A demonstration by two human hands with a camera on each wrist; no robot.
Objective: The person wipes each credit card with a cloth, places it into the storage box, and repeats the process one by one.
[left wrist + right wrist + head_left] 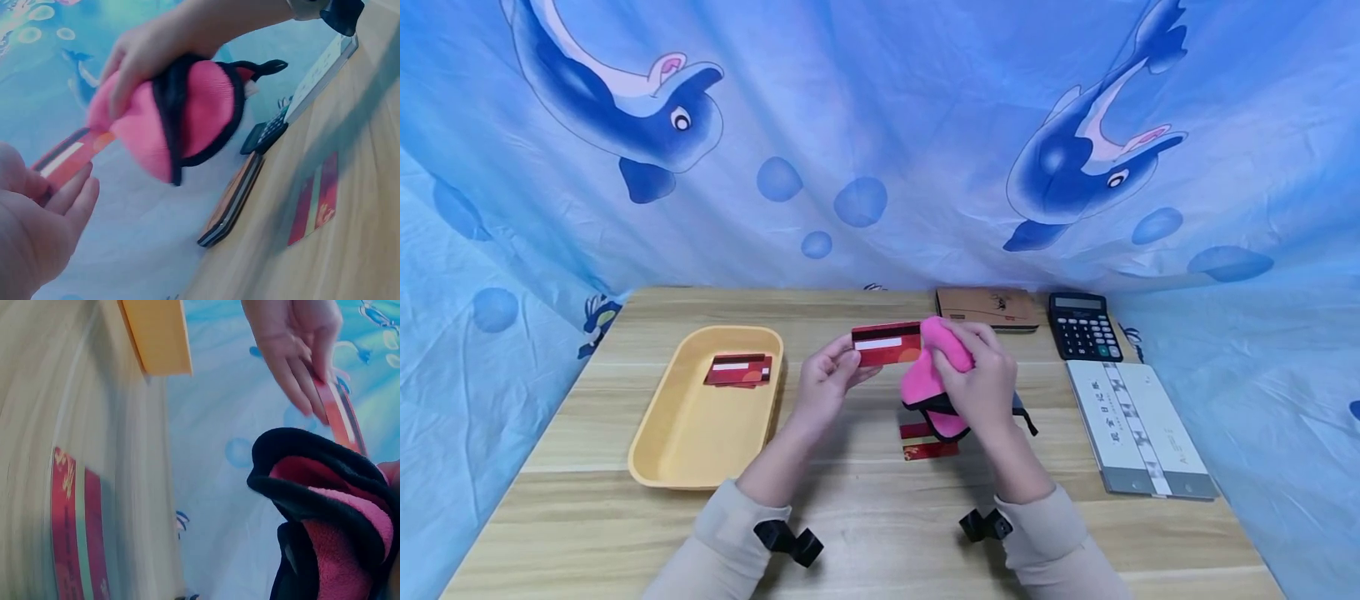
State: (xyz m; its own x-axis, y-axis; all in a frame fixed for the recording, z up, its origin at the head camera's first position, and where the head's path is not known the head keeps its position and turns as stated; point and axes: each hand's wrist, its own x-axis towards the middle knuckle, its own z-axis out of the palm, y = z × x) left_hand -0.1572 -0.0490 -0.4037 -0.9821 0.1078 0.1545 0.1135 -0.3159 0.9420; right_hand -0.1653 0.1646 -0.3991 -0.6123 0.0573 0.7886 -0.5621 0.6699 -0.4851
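My left hand (pixel 826 377) pinches the left end of a red bank card (pixel 887 343) between thumb and fingers, its dark stripe and white strip facing me. In my right hand (pixel 981 371) is a bunched pink cloth (pixel 147 128) with black edging and a small loop, gripped against the card's right end. Both hands are held up above the table, as the left wrist view shows. Below the cloth, a red and gold card (pixel 931 450) lies on the wood, partly covered in the head view.
To the left stands a yellow tray (pixel 700 483) with a few red cards (pixel 741 369) inside. A brown notebook (pixel 985 307) lies at the back, a black calculator (pixel 1084 327) beside it. White boxed notebooks (pixel 1138 425) lie at the right. A blue dolphin curtain (pixel 880 125) hangs behind.
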